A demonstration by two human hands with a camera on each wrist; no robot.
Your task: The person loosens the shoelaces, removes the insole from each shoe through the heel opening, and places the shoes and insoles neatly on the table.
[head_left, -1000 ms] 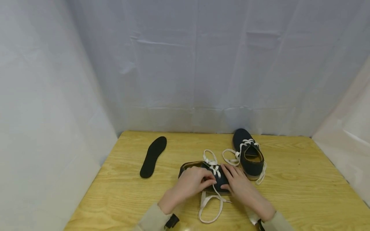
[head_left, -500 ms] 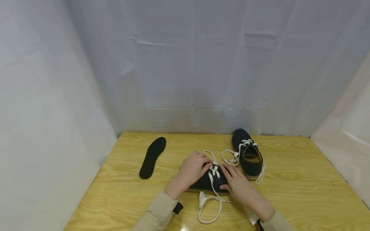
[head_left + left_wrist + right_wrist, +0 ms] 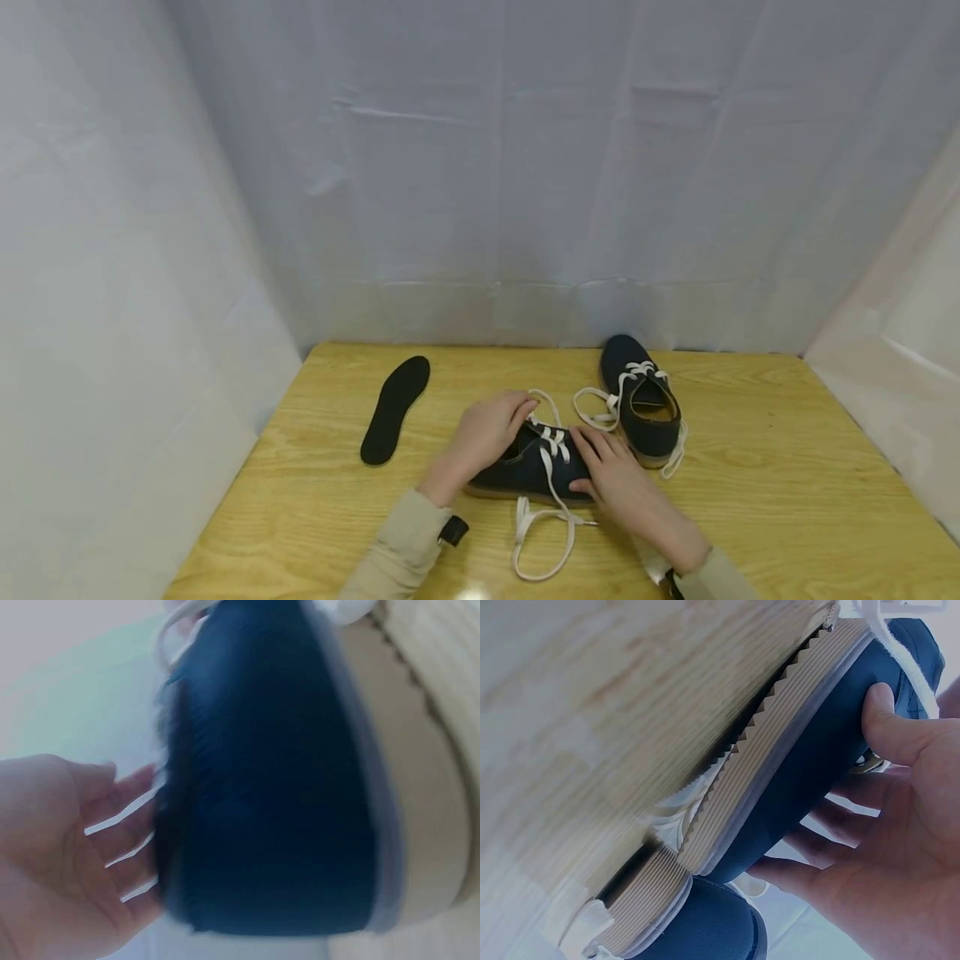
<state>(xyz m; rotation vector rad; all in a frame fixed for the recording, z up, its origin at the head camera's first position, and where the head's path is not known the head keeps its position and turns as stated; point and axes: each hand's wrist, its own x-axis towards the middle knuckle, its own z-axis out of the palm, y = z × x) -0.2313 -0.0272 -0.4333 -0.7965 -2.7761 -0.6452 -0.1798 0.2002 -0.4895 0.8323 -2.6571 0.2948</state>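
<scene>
A dark navy lace-up shoe [image 3: 517,475] lies sideways in front of me, its toe to the right. My right hand [image 3: 626,483] grips the toe end, with the thumb [image 3: 881,712] on the near side and the fingers across the top. At the shoe's opening is my left hand [image 3: 487,429], its fingertips right by the top eyelets and the far lace loop. The left wrist view is blurred, but the fingers [image 3: 127,847] stretch behind the collar, tips hidden. One white shoelace [image 3: 543,567] trails in a loop toward me.
Behind my right hand stands the second navy shoe [image 3: 637,400], its white laces loose. A black insole [image 3: 395,408] lies at the left of the wooden table [image 3: 780,467]. White sheeting [image 3: 480,200] hangs behind and at both sides.
My left hand has left the near lace, passed over to the shoe's far side, and drawn back a little left toward the opening. The right hand has stayed on the toe.
</scene>
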